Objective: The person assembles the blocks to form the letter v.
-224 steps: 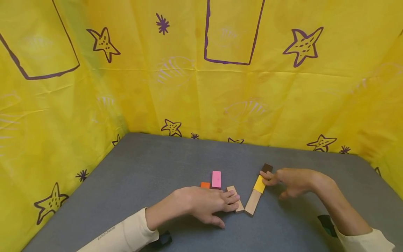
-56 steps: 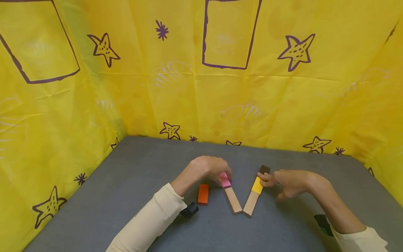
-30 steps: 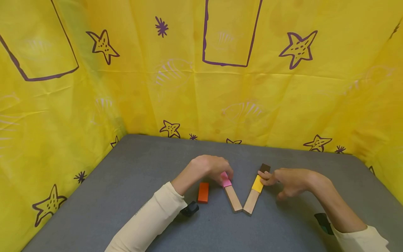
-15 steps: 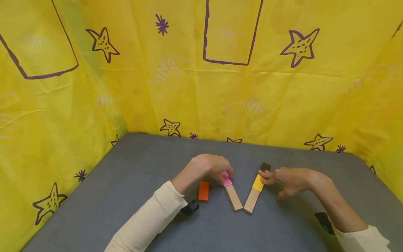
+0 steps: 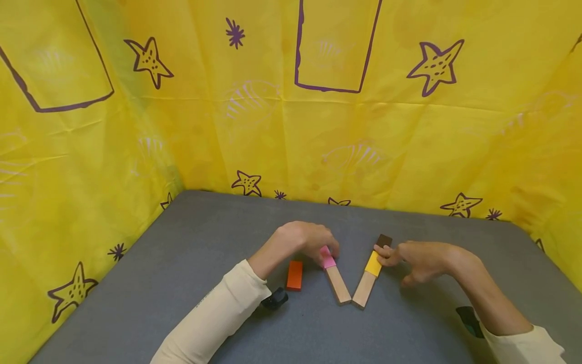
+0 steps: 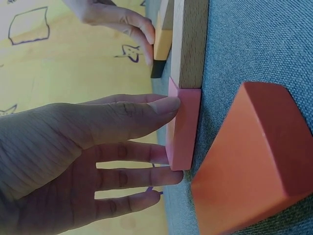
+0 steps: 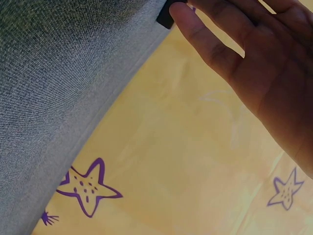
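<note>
Near the middle of the table, my left hand (image 5: 309, 240) pinches a pink wooden block (image 5: 327, 257). In the left wrist view its thumb lies on the pink block (image 6: 185, 132) and the fingers reach behind it. The pink block meets the end of a plain wooden block (image 5: 338, 285). A second plain block (image 5: 364, 290) touches the first at the near end, forming a V. The right arm of the V continues with a yellow block (image 5: 373, 264) and a dark brown block (image 5: 384, 240). My right hand (image 5: 423, 260) touches these two with outstretched fingertips, its thumb apart.
An orange block (image 5: 294, 276) lies left of the V, close to my left forearm. Yellow cloth (image 5: 291, 131) with drawn stars and fish walls in the grey table (image 5: 227, 227). Dark wrist gear (image 5: 275, 299) sits under the left wrist.
Since the oldest frame, my left hand has moved from the left plain block to the pink block, which has shifted right and turned into line with it. Over the last second almost nothing moves.
</note>
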Demonstrator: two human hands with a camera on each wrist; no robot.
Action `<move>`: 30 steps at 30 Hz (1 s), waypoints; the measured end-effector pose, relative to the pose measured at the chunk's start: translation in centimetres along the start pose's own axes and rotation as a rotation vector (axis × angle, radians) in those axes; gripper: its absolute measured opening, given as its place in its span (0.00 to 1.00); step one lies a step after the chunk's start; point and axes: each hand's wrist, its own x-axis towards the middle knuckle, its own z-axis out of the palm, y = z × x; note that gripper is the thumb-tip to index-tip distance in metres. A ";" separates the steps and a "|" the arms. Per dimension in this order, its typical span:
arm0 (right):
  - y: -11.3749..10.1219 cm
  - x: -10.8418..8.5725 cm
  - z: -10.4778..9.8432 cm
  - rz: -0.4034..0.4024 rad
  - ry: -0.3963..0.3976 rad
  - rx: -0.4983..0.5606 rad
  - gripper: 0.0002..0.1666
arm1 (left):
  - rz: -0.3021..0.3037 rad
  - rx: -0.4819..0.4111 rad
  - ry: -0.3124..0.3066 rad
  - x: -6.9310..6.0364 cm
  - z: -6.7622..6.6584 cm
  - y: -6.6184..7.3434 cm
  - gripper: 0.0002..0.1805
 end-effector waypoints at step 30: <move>0.0 0.0 0.1 -0.007 0.013 -0.017 0.45 | -0.004 0.016 -0.008 0.1 0.2 0.3 0.20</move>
